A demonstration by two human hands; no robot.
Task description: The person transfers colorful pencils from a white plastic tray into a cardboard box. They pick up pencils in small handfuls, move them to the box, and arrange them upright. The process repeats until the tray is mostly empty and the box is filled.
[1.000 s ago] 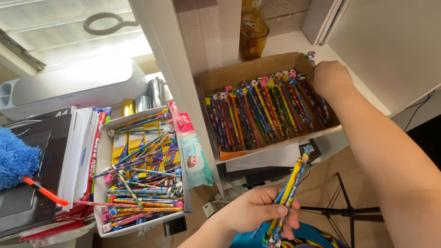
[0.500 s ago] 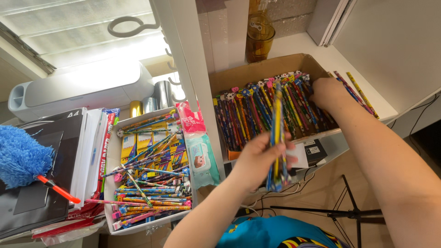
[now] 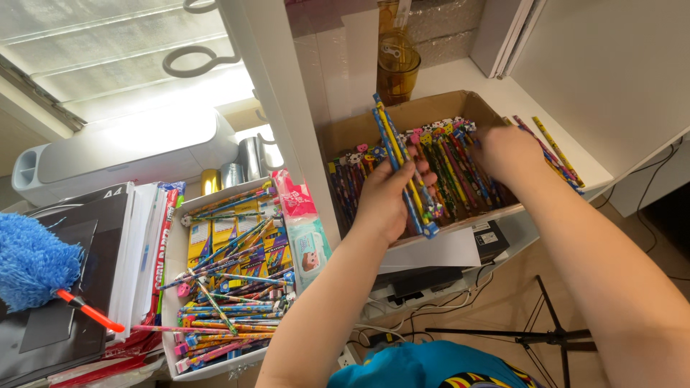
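Left hand [image 3: 388, 197] clasping a bundle of pencils [image 3: 402, 169] over the cardboard box [image 3: 460, 108]; right hand [image 3: 507, 154] buried among boxed pencils, grip impossible to tell.

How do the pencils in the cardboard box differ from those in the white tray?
The pencils in the cardboard box lie side by side in a neat row; those in the white tray are jumbled and crossing. The right hand rests on the boxed ones; no hand touches the tray. Both hold colourful patterned pencils.
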